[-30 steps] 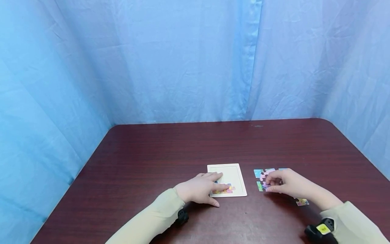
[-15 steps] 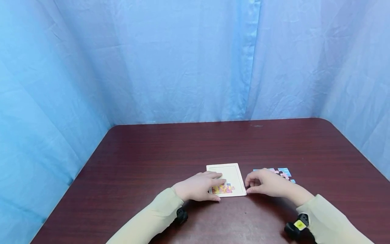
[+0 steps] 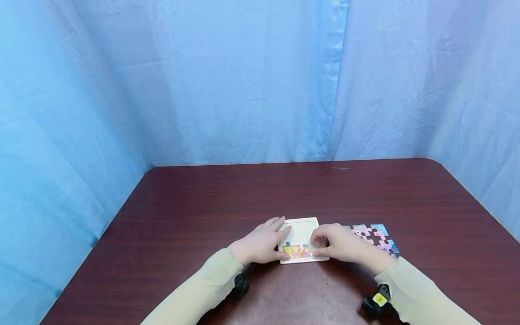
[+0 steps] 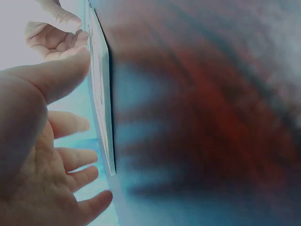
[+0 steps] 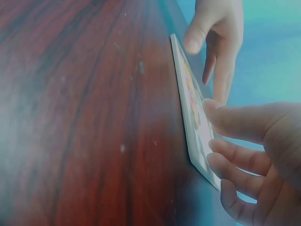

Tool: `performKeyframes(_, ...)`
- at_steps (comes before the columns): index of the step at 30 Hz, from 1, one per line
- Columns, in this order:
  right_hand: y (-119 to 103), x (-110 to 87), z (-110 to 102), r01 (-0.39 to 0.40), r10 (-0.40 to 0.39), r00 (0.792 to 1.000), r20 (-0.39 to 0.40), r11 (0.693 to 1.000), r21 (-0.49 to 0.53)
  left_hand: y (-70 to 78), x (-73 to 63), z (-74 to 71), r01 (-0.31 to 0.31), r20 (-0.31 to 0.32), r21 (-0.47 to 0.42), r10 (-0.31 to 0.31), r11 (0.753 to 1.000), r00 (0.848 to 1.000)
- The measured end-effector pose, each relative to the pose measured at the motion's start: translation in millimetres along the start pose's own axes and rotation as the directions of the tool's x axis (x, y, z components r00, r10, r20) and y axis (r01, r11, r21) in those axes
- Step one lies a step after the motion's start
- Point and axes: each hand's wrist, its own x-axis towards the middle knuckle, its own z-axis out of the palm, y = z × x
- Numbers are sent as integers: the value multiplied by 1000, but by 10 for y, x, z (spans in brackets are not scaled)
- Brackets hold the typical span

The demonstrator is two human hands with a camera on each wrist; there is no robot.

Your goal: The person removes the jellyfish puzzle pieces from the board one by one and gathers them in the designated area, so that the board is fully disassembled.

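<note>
A cream puzzle tray (image 3: 300, 230) lies flat on the table, a short row of joined puzzle pieces (image 3: 294, 251) along its near edge. My left hand (image 3: 262, 243) rests at the tray's left side, fingers spread and thumb near the left end of that row. Over the tray's near right part is my right hand (image 3: 339, 243), its thumb and fingers bent together in a pinch at the right end of the row. A puzzle piece sits between these fingertips, mostly hidden by them. In the right wrist view, the right thumb (image 5: 235, 120) is right at the tray's surface.
Several loose puzzle pieces (image 3: 382, 234) in pink and blue lie right of the tray, partly behind the right hand and wrist. The dark red wooden table (image 3: 211, 198) is bordered by blue curtains (image 3: 243, 90). A black wrist camera (image 3: 375, 300) sits on the right wrist.
My right hand has moved left from the loose pieces to the tray with a puzzle piece. My left hand has shifted slightly left, uncovering more of the tray and its row.
</note>
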Motion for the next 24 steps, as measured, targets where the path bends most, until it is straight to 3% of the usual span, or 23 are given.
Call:
performKeyframes(5,-32,60,60,29,-30,999,-37,999,-22,-16,19,-1,70,40,-39,-69,997,997)
performKeyframes(12,-52,115,129,69,-73,996,-52,995,-74,-32,52,12,82,56,-22,-81,996,995)
performKeyframes(24,-92,163,191,65,-68,997,-37,996,-66,-14,51,7,119,56,-27,-117,992,991)
